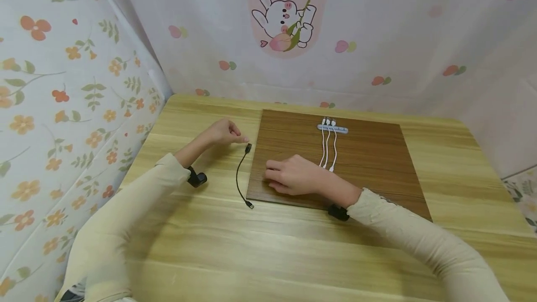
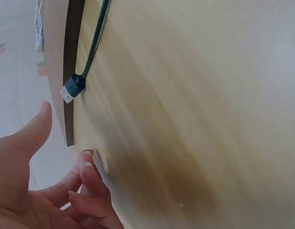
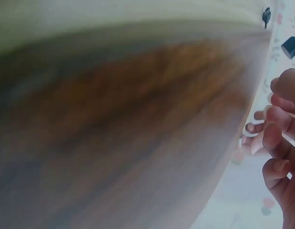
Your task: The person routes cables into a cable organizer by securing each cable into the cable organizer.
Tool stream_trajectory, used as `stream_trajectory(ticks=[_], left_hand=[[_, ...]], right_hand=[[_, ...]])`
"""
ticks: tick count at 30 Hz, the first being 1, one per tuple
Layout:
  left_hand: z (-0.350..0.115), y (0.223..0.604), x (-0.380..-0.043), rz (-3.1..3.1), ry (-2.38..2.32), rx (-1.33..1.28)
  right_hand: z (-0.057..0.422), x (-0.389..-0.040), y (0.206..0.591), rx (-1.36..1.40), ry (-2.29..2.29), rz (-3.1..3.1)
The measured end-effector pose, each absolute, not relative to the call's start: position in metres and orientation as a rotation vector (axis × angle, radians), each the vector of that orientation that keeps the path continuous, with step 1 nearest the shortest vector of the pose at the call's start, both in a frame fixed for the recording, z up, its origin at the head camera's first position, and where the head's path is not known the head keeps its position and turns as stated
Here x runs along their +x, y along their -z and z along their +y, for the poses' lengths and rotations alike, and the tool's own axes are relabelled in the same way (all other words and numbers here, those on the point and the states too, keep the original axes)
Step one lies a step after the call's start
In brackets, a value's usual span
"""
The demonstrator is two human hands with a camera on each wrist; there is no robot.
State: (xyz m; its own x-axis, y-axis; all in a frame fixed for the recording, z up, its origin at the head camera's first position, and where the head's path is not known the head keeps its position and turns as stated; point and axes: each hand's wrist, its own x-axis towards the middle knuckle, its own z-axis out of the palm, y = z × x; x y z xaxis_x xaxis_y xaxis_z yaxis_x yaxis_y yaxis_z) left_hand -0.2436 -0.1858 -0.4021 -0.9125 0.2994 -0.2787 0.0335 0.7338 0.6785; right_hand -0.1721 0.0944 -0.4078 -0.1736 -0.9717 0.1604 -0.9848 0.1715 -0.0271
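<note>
A short black USB cable (image 1: 237,176) lies on the table just left of the brown board. My left hand (image 1: 222,132) hovers beside its upper plug. In the left wrist view that USB-A plug (image 2: 73,87) shows its metal end beside the board's edge. The thumb of the left hand (image 2: 56,186) stands apart from the loosely bent fingers, with nothing between them. Over the left part of the brown board (image 1: 369,162) is my right hand (image 1: 295,175). Its fingers (image 3: 276,138) hang loosely curled and hold nothing.
Three white cables (image 1: 327,148) run down the board from a light-blue cable holder (image 1: 341,130) near its far edge. The board rests on a wood-grain table (image 1: 268,250). A printed curtain (image 1: 377,36) hangs behind, and a floral one (image 1: 63,106) stands at the left.
</note>
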Motion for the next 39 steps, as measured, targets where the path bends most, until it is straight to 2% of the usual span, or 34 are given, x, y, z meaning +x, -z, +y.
stream_trajectory(ticks=[22,39], left_hand=[[-0.178,0.412,-0.227,2.58,-1.04,0.333],[-0.164,0.412,-0.222,2.622,-0.957,0.42]], right_hand=[[0.057,-0.147,0.408,2.11,-0.155,-2.249],[0.056,-0.145,0.407,2.089,-0.148,-2.24]])
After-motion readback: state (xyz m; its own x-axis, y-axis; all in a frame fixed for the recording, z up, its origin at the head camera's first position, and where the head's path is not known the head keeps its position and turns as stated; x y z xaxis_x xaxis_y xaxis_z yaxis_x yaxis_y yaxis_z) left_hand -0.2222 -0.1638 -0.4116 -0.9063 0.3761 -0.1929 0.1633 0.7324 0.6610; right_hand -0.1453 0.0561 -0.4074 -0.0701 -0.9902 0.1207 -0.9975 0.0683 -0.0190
